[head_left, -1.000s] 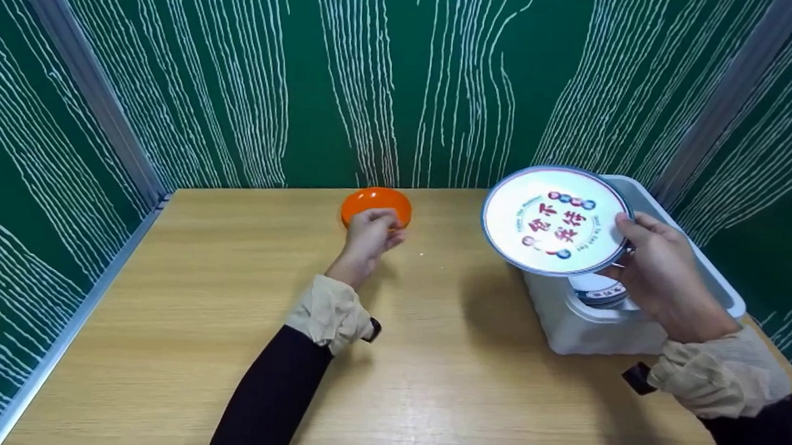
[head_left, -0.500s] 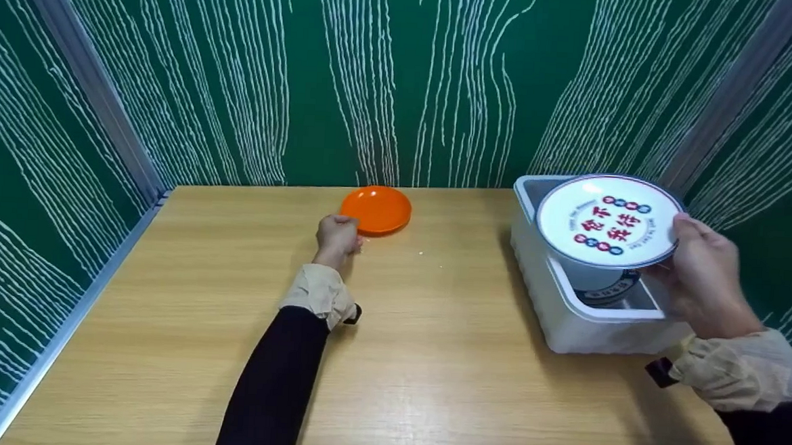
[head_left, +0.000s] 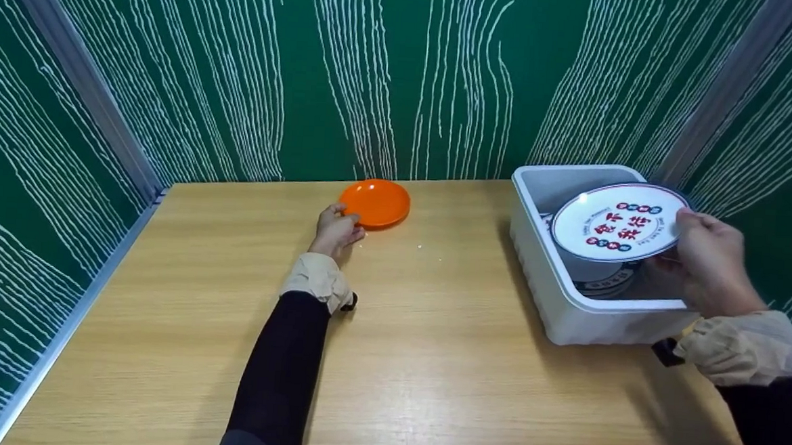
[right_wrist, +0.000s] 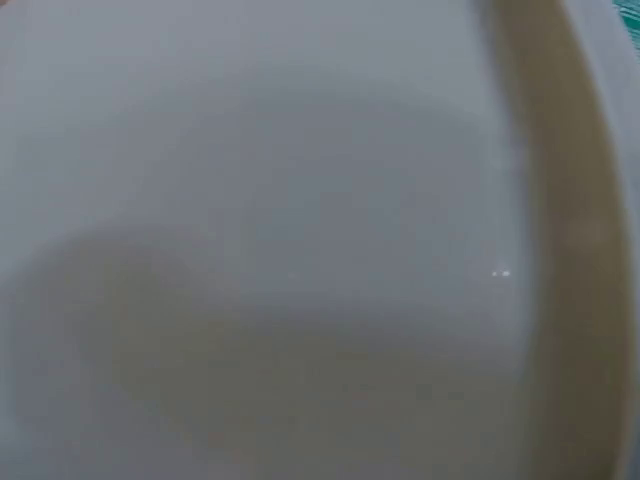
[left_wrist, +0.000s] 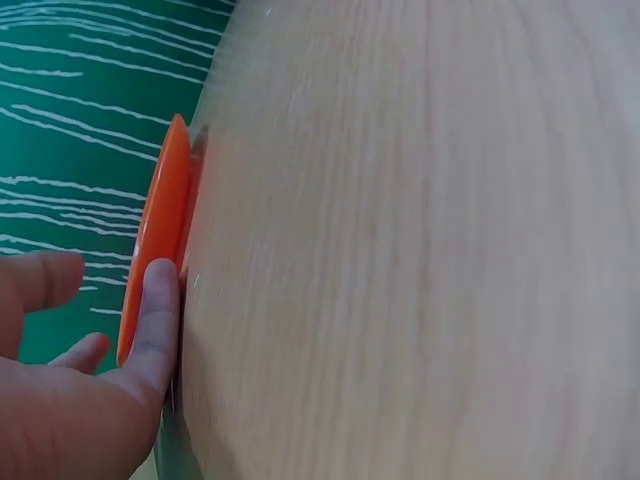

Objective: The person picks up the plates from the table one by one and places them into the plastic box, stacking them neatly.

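A shallow orange plate [head_left: 378,203] lies on the table near the back wall. My left hand [head_left: 336,231] is at its near-left rim. In the left wrist view a straight finger [left_wrist: 155,320] touches the orange plate [left_wrist: 160,225], while the thumb [left_wrist: 48,278] stands apart from it. On the other side, my right hand [head_left: 716,266] grips the right rim of a white plate [head_left: 613,217] with red and blue print. That plate is tilted over a white plastic bin [head_left: 555,299]. Its far-side fingers are hidden.
Inside the bin, below the held plate, sits white dishware with a dark patterned band [head_left: 606,288]. Small white specks [head_left: 420,247] dot the wooden table [head_left: 429,360]. Green walls [head_left: 457,83] with white lines close off the back and sides. A blurred pale surface [right_wrist: 300,200] fills the right wrist view.
My right hand has carried the white plate rightward and lower over the bin. My left hand has moved left to the orange plate's rim, its fingers spreading.
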A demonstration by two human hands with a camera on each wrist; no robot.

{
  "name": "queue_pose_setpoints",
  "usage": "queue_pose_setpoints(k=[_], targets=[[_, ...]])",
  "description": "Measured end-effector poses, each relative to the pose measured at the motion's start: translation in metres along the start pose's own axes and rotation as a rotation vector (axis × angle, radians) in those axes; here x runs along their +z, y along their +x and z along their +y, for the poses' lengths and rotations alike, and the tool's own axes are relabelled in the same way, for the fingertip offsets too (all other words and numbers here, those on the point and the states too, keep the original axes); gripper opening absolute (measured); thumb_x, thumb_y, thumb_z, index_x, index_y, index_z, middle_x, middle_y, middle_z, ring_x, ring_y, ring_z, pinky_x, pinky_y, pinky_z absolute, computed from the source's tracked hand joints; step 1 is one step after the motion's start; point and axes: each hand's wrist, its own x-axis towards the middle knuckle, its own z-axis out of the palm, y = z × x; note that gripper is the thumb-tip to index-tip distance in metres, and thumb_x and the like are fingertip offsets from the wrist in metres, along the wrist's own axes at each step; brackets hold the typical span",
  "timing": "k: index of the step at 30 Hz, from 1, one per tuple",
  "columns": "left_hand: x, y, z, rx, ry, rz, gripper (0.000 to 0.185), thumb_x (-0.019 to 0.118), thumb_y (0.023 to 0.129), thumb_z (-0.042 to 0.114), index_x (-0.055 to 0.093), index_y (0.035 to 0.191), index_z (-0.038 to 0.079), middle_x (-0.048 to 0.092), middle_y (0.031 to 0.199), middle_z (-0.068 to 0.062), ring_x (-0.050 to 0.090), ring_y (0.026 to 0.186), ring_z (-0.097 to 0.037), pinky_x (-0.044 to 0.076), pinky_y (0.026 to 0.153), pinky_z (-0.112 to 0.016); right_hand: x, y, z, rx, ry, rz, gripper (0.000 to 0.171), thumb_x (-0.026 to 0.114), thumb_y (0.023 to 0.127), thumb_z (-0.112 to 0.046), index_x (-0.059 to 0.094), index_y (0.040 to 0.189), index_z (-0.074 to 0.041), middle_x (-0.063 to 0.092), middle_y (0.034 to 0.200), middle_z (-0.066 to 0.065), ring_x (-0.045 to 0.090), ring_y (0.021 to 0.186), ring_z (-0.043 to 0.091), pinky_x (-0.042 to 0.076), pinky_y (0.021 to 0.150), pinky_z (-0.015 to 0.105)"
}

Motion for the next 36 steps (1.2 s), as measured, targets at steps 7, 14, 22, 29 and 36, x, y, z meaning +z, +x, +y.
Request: queue_pose_setpoints(k=[7, 14, 22, 29, 36], targets=[[0.006, 0.003, 0.0, 0.003, 0.117, 0.116, 0.055, 0.056, 0.1, -0.006, 0.038, 0.151, 0.003, 0.06, 0.115, -0.015, 0.067, 0.076, -0.019, 0.062, 0.08, -0.029, -0.001, 0.007, 0.005, 0.013, -0.086, -0.028, 0.047, 0.044, 0.108, -0.042, 0.039, 0.147, -0.017, 0.064, 0.096, -0.004, 0.066, 0.084, 0.01, 0.061, 0.073, 0.027], [0.012, 0.006, 0.006, -0.021, 0.226, 0.182, 0.026, 0.057, 0.097, -0.007, 0.056, 0.122, 0.0, 0.064, 0.093, -0.011, 0.07, 0.073, -0.019, 0.062, 0.072, -0.027, 0.001, 0.014, 0.005, 0.02, -0.232, -0.073, 0.06, 0.042, 0.109, -0.041, 0.027, 0.158, -0.011, 0.067, 0.089, -0.005, 0.068, 0.08, 0.012, 0.061, 0.072, 0.03], [0.014, 0.003, 0.007, -0.05, 0.237, 0.2, 0.036, 0.055, 0.097, -0.008, 0.051, 0.132, 0.0, 0.06, 0.105, -0.011, 0.067, 0.074, -0.019, 0.062, 0.076, -0.028, 0.004, 0.014, 0.005, 0.076, -0.268, -0.137, 0.04, 0.039, 0.111, -0.032, 0.035, 0.146, -0.012, 0.069, 0.09, -0.003, 0.069, 0.083, 0.013, 0.061, 0.078, 0.031], [0.012, 0.003, 0.004, -0.038, 0.239, 0.199, 0.038, 0.053, 0.096, -0.01, 0.051, 0.133, 0.0, 0.061, 0.104, -0.013, 0.068, 0.071, -0.019, 0.062, 0.071, -0.027, 0.002, 0.016, 0.001, 0.201, -0.052, -0.272, 0.025, 0.055, 0.107, -0.02, 0.042, 0.128, -0.02, 0.07, 0.096, 0.004, 0.069, 0.091, 0.016, 0.06, 0.086, 0.03], [0.012, -0.003, 0.003, -0.026, 0.267, 0.197, 0.046, 0.053, 0.095, -0.01, 0.046, 0.14, -0.002, 0.059, 0.122, -0.016, 0.07, 0.076, -0.021, 0.062, 0.068, -0.026, -0.001, 0.02, 0.0, 0.272, -0.002, -0.28, 0.029, 0.057, 0.105, -0.035, 0.041, 0.127, -0.024, 0.064, 0.106, 0.006, 0.064, 0.098, 0.019, 0.059, 0.09, 0.032]])
